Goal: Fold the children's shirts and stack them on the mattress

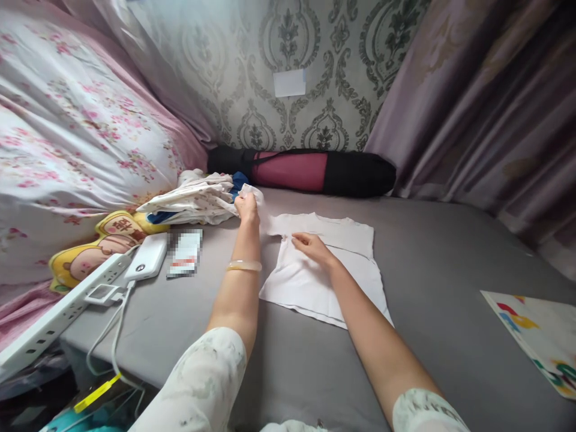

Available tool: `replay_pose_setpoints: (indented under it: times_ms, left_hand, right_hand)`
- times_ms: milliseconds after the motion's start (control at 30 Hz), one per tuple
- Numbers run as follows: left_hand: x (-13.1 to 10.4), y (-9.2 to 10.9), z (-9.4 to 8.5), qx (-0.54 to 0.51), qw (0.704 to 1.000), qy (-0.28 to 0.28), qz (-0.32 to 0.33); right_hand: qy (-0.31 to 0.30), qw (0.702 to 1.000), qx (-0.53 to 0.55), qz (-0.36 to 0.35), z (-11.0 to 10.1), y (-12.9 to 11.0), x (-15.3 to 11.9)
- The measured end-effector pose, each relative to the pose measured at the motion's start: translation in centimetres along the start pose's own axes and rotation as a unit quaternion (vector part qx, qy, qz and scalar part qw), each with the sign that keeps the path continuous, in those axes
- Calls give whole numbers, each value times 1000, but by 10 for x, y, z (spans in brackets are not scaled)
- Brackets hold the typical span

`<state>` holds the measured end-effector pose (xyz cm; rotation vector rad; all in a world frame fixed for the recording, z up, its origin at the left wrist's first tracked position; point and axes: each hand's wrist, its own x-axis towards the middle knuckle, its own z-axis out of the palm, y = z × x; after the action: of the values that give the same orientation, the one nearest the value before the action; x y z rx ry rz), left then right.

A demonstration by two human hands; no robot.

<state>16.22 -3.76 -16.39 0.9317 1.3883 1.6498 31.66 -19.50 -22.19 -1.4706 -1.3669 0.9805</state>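
Note:
A white shirt (333,288) lies spread on the grey sheet in front of me, its right sleeve side folded across the top. My left hand (247,205) is closed on thin white cloth at the shirt's left, raised a little and blurred; it looks like the end of the sleeve. My right hand (314,247) rests over the shirt near the left underarm, thumb and fingers pinched together on the fabric. Just beyond my left hand sits a heap of clothes (193,201), pale patterned and blue.
A black and red long bag (292,171) lies along the wall. On the left are a plush toy (85,261), a white power bank (148,257), a power strip (67,309) with cables and a blurred-out packet (185,252). A printed board (535,336) lies at right.

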Motion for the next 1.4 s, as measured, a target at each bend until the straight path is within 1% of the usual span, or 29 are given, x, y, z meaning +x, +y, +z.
replay_pose_setpoints:
  times_ms: [33, 67, 133, 167, 200, 267, 400, 500, 567, 633, 733, 800, 833, 867, 933, 967, 1067, 1133, 1167, 1233, 1333, 1400]
  left_hand:
    - [-7, 1, 7, -22, 1000, -4, -15]
    - [-15, 2, 14, -40, 999, -13, -25]
    - [-34, 0, 27, -68, 997, -42, -22]
    - [-43, -2, 33, -79, 995, -56, -19]
    - [-53, -6, 39, -86, 994, -69, -17]
    - [-73, -15, 49, -86, 992, -95, -19]
    - [-109, -34, 61, -64, 982, -174, 22]
    - [-130, -45, 65, -15, 969, -238, 65]
    - [-141, -50, 66, 11, 952, -292, 86]
    - [-151, -53, 66, 32, 927, -360, 103]
    - [-163, -52, 66, 78, 876, -462, 115]
    - [-168, -46, 64, 119, 851, -500, 109]
    - [-168, -42, 64, 138, 846, -503, 110]
    - [-167, -38, 63, 152, 847, -496, 116]
    - [-161, -33, 61, 173, 862, -455, 143]
    - [-155, -32, 59, 183, 874, -421, 157]
    - [-132, -40, 51, 233, 903, -313, 177]
    - [-116, -50, 43, 285, 904, -272, 165]
    - [-110, -56, 40, 314, 899, -264, 154]
    - [-101, -66, 33, 356, 883, -272, 135]
    - [-98, -75, 30, 379, 864, -307, 130]
    - [-100, -77, 30, 382, 856, -318, 141]
  right_hand:
    - [32, 995, 93, 24, -5, 0, 2]
    - [70, 981, 176, 48, -10, -2, 4]
    - [136, 940, 303, 82, -23, -5, 7]
    - [156, 919, 349, 94, -30, -7, 7]
    - [165, 901, 387, 104, -36, -8, 8]
    - [162, 874, 439, 128, -48, -9, 7]
    - [138, 839, 504, 155, -61, -6, 6]
    - [128, 824, 529, 157, -66, -3, 7]
    - [127, 820, 535, 157, -70, -1, 7]
    - [119, 822, 536, 154, -74, 1, 7]
    - [111, 835, 521, 141, -79, 6, 6]
    - [126, 851, 494, 129, -82, 10, 8]
    - [137, 861, 474, 123, -82, 12, 9]
    - [146, 872, 451, 117, -82, 15, 11]
    - [168, 887, 414, 111, -82, 20, 15]
    - [185, 888, 405, 112, -81, 22, 17]
    - [241, 870, 413, 122, -82, 26, 20]
    - [274, 853, 426, 126, -85, 27, 19]
    - [288, 847, 428, 125, -87, 28, 19]
    - [310, 847, 417, 114, -91, 30, 18]
    - [322, 870, 360, 96, -97, 39, 17]
    - [327, 896, 287, 82, -101, 47, 16]
